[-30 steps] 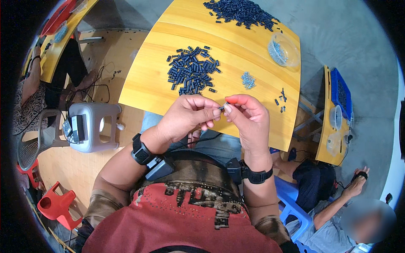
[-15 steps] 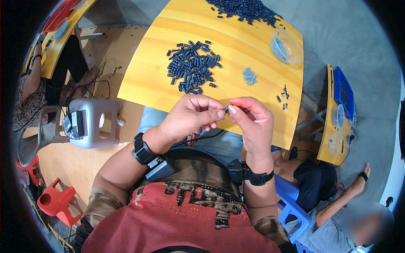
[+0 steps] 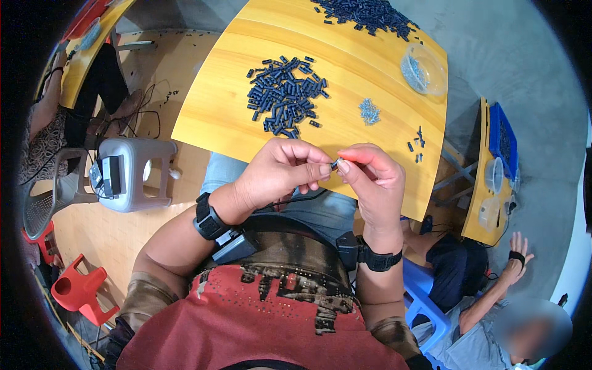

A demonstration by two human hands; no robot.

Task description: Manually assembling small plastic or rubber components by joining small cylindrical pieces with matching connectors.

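Both hands meet just past the table's near edge, fingertips almost touching. My left hand point(image 3: 287, 169) pinches a small black plastic piece point(image 3: 334, 165) between thumb and forefinger. At its other end, my right hand point(image 3: 373, 182) is closed in a pinch; a tiny pale bit shows at the fingertips, too small to name. Beyond my left hand lies a pile of similar black pieces point(image 3: 285, 98) on the yellow wood-grain table point(image 3: 216, 98). To the right of it is a little heap of tiny silvery parts point(image 3: 369, 112). A few loose black pieces point(image 3: 419, 145) lie near the right edge.
A bigger heap of black pieces point(image 3: 370, 15) covers the table's far end, beside a clear plastic bowl point(image 3: 414, 71) with silvery parts. At left stand a grey stool point(image 3: 132, 179) and a red stool point(image 3: 80, 290). Two other people sit nearby, one at each side.
My hands keep the same pinch, with the right hand shifted very slightly right. The view has moved a little. At lower right, the other person's raised hand has shifted and its fingers have spread.
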